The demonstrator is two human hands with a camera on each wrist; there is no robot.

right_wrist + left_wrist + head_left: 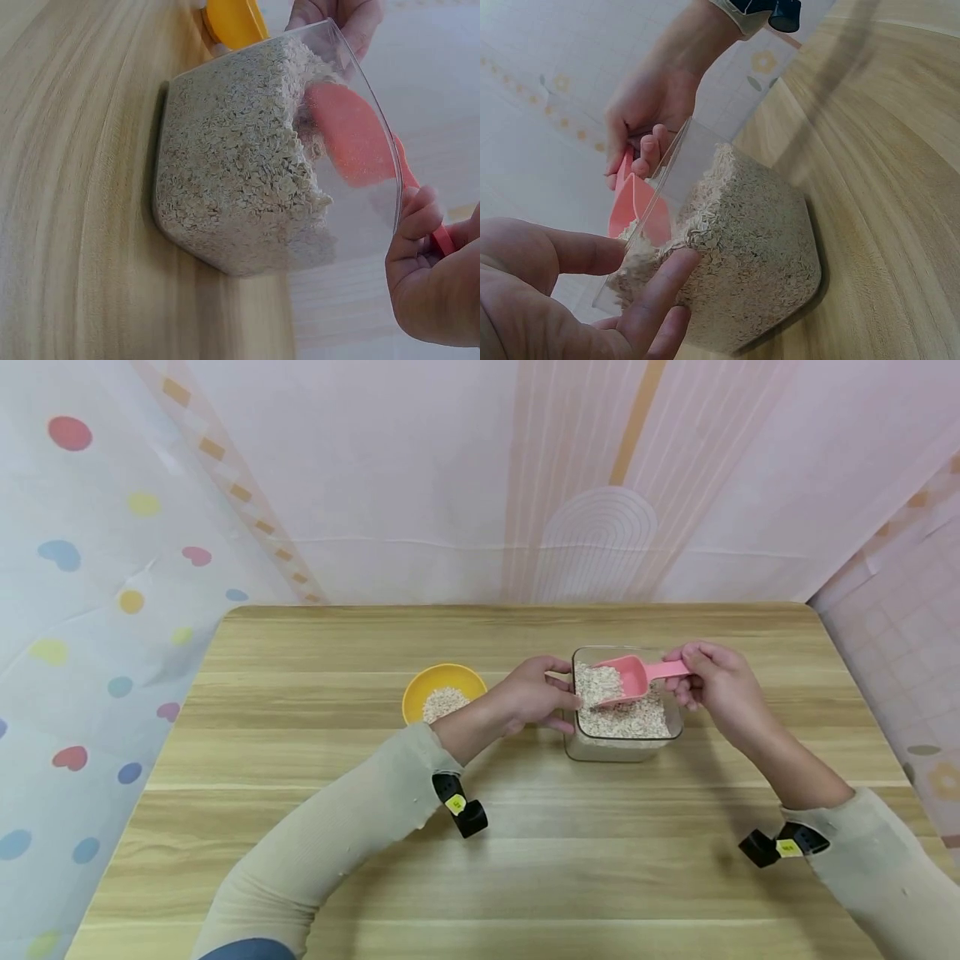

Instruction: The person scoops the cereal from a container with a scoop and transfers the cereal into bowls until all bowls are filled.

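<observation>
Oats (444, 702) already part-fill the yellow bowl (420, 687); the right hand (716, 683) pinches a loaded pink scoop (633, 677) over the clear tub (622, 750), which the left hand (534, 693) grips, so more transfers seem to remain.

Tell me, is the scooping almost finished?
Some oats already lie in the yellow bowl. The right hand holds the pink scoop, loaded, over the clear tub, which the left hand steadies. The tub looks nearly full and the bowl low, so probably plenty is left.

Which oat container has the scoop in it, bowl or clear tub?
The clear square tub, right of the yellow bowl. The pink scoop, held by the right hand, sits in its oats; the bowl holds oats only.
</observation>
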